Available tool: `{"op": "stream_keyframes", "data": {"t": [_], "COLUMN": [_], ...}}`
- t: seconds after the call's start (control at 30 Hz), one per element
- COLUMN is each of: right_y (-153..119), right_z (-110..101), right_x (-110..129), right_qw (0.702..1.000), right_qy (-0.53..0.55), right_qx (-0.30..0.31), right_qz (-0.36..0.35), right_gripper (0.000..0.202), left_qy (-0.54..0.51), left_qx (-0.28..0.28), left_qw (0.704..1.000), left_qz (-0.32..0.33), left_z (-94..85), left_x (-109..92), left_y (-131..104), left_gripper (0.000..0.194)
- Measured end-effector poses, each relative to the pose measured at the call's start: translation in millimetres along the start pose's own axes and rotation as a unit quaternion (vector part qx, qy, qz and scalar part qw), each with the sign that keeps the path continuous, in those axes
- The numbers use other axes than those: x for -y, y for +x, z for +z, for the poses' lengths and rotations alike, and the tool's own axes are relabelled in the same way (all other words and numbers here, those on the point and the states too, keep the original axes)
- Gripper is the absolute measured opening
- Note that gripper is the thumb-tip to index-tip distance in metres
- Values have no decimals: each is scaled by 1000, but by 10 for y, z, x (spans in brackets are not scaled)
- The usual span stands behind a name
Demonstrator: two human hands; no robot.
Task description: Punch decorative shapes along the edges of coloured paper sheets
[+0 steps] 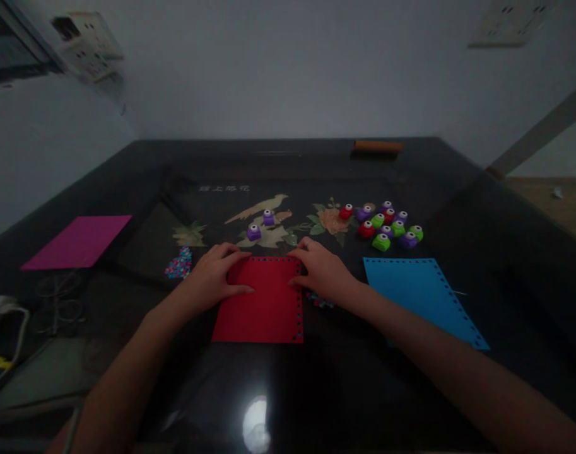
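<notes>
A red paper sheet (269,302) lies flat on the dark table, with punched holes along its top and right edges. My left hand (220,274) rests over its upper left side, thumb on the sheet, fingers at the top edge. At the upper right corner, my right hand (318,268) touches the sheet with thumb and fingers apart. Both hands are open on the paper. Partly hidden under my right hand is a small heap of coloured bits (320,301). Another colourful pile (180,263) lies beside my left hand. Beyond the sheet stand two purple craft punches (254,232).
A blue punched sheet (411,287) lies at right, partly under my right forearm. Several red, green and purple punches (381,242) cluster behind it. A magenta sheet (79,243) and a white cable (20,340) are at left. A brown roll (377,147) lies near the wall.
</notes>
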State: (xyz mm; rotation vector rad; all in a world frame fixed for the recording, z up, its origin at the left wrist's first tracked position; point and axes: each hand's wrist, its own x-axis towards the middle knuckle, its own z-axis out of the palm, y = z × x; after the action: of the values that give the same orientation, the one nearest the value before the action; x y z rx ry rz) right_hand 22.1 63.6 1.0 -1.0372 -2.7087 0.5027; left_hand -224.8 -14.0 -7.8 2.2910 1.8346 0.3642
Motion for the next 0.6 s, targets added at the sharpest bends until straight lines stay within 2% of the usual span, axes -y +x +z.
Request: {"op": "stream_keyframes", "data": {"t": [0.37, 0.5, 0.6], "right_y": [2, 8, 19], "right_z": [-36, -17, -2], "right_x": [20, 1, -26], "right_qw": [999, 998, 996], "right_qy": [29, 53, 77], "right_qx": [1, 0, -5], "right_qz": [16, 28, 39], "right_gripper": [44, 41, 33], "left_qy": [7, -4, -46], "left_qx": [-7, -2, 6], "left_qw": [1000, 1000, 998], "left_qz": [5, -19, -50], "left_z": [-70, -97, -122], "left_x": [-81, -117, -112], "left_y": [4, 18, 17], "left_gripper": [55, 53, 39]}}
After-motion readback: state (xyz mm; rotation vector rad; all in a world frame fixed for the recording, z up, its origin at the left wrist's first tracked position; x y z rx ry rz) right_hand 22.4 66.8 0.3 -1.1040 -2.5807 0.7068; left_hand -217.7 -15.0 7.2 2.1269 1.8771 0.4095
